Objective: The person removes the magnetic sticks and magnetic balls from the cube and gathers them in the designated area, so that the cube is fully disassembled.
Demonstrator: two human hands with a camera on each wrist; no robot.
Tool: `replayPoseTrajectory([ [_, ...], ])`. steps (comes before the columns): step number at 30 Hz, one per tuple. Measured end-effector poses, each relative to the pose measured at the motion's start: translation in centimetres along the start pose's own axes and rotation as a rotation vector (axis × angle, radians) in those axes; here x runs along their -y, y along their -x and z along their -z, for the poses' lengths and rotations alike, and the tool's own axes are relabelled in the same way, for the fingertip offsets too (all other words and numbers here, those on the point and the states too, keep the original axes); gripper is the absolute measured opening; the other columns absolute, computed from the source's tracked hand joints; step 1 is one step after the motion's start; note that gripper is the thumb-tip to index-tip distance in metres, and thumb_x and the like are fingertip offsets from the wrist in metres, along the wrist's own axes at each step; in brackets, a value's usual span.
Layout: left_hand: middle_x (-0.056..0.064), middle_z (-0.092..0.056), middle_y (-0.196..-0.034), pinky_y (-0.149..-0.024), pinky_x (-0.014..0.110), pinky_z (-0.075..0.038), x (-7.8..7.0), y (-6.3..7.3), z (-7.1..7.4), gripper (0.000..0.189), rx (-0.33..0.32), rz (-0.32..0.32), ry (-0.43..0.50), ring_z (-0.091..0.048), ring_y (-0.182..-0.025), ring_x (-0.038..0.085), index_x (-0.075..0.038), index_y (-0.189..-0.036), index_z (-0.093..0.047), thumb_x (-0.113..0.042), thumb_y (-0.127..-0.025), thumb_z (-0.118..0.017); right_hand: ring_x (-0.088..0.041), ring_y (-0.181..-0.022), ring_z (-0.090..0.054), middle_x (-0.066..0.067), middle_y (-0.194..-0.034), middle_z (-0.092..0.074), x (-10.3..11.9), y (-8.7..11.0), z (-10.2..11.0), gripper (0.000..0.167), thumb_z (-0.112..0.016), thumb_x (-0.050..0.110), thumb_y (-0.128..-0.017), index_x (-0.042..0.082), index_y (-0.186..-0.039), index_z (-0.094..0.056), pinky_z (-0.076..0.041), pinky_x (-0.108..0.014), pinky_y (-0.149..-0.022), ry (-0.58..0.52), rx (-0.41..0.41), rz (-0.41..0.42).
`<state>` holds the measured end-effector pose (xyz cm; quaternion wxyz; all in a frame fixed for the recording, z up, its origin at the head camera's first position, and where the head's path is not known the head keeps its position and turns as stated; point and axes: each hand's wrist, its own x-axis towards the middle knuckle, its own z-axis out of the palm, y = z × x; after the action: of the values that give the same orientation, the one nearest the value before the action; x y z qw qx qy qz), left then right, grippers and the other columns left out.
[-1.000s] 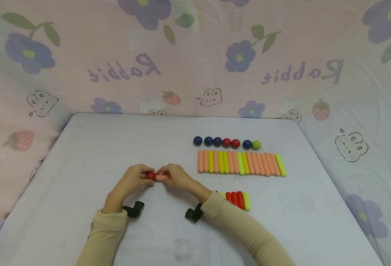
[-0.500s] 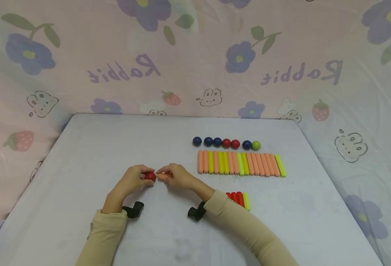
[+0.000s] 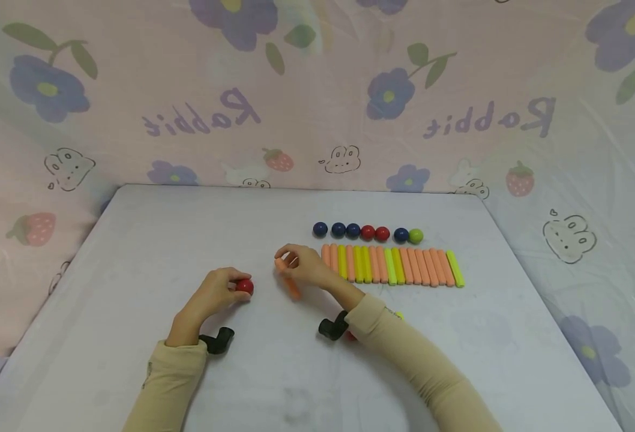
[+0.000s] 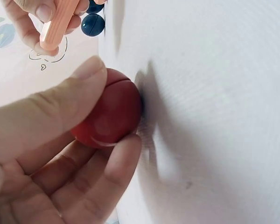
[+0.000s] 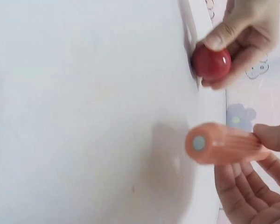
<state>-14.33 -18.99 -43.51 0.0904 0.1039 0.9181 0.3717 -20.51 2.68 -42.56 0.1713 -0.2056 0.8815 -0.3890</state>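
My left hand (image 3: 219,294) pinches a glossy red ball (image 4: 114,109) between thumb and fingers, low at the white tabletop. A faint seam runs over the ball in the left wrist view. To the right, my right hand (image 3: 305,265) holds an orange stick (image 3: 290,285) by its far end, tilted, its near end pointing toward me. In the right wrist view the orange stick (image 5: 224,143) shows a pale round spot on its end face. Ball and stick are apart.
Behind and right stands a row of blue, red and green balls (image 3: 368,232). In front of it lies a row of orange and yellow sticks (image 3: 413,266). My right sleeve (image 3: 404,354) mostly hides a nearer group of red and yellow pieces. A patterned curtain (image 3: 317,90) hangs behind.
My right hand has drawn the orange stick away from the red ball, moving right and back, and the stick has swung from level to steeply tilted. The left hand stays with the ball.
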Motion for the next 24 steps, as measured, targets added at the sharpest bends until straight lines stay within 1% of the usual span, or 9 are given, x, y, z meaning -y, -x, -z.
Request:
replayPoseTrajectory([
  [6, 0.028, -0.065, -0.113, -0.086, 0.045, -0.057, 0.0, 0.0, 0.0, 0.041, 0.008, 0.013, 0.006, -0.066, -0.101, 0.039, 0.009, -0.116, -0.064, -0.004, -0.079, -0.076, -0.026, -0.096, -0.064, -0.017, -0.108, -0.067, -0.8, -0.2, 1.1, 0.028, -0.067, 0.007, -0.087, 0.009, -0.114, -0.062, -0.055, -0.029, -0.084, -0.014, -0.041, 0.002],
  [10, 0.028, -0.064, -0.114, -0.086, 0.045, -0.057, 0.0, 0.1, 0.1, 0.041, 0.014, 0.02, 0.009, -0.066, -0.102, 0.04, 0.008, -0.116, -0.064, -0.004, -0.079, -0.076, -0.027, -0.095, -0.065, -0.017, -0.106, -0.067, -1.3, -0.2, 1.9, 0.026, -0.068, 0.009, -0.086, 0.006, -0.111, -0.062, -0.055, -0.028, -0.083, -0.028, -0.085, -0.017],
  [14, 0.028, -0.064, -0.114, -0.087, 0.046, -0.057, -0.1, 0.2, 0.1, 0.041, 0.018, 0.026, 0.016, -0.066, -0.102, 0.04, 0.008, -0.116, -0.064, -0.004, -0.079, -0.076, -0.025, -0.092, -0.065, -0.016, -0.102, -0.066, -1.7, -0.2, 2.7, 0.025, -0.071, 0.011, -0.085, 0.005, -0.108, -0.063, -0.053, -0.023, -0.077, -0.034, -0.13, -0.052],
  [19, 0.028, -0.064, -0.113, -0.086, 0.046, -0.057, 0.0, 0.2, 0.1, 0.041, 0.014, 0.02, 0.022, -0.066, -0.102, 0.04, 0.008, -0.116, -0.064, -0.004, -0.079, -0.076, -0.022, -0.09, -0.06, -0.012, -0.102, -0.065, -2.3, -0.6, 3.4, 0.025, -0.073, 0.014, -0.084, 0.006, -0.105, -0.063, -0.049, -0.018, -0.072, -0.043, -0.152, -0.105],
  [24, 0.029, -0.064, -0.114, -0.087, 0.046, -0.057, 0.1, 0.1, 0.1, 0.041, 0.012, 0.015, 0.018, -0.066, -0.102, 0.041, 0.008, -0.117, -0.064, -0.005, -0.079, -0.076, -0.02, -0.085, -0.056, -0.014, -0.101, -0.064, -3.0, -0.9, 4.1, 0.028, -0.074, 0.017, -0.084, 0.004, -0.106, -0.062, -0.045, -0.017, -0.064, -0.028, -0.188, -0.151],
])
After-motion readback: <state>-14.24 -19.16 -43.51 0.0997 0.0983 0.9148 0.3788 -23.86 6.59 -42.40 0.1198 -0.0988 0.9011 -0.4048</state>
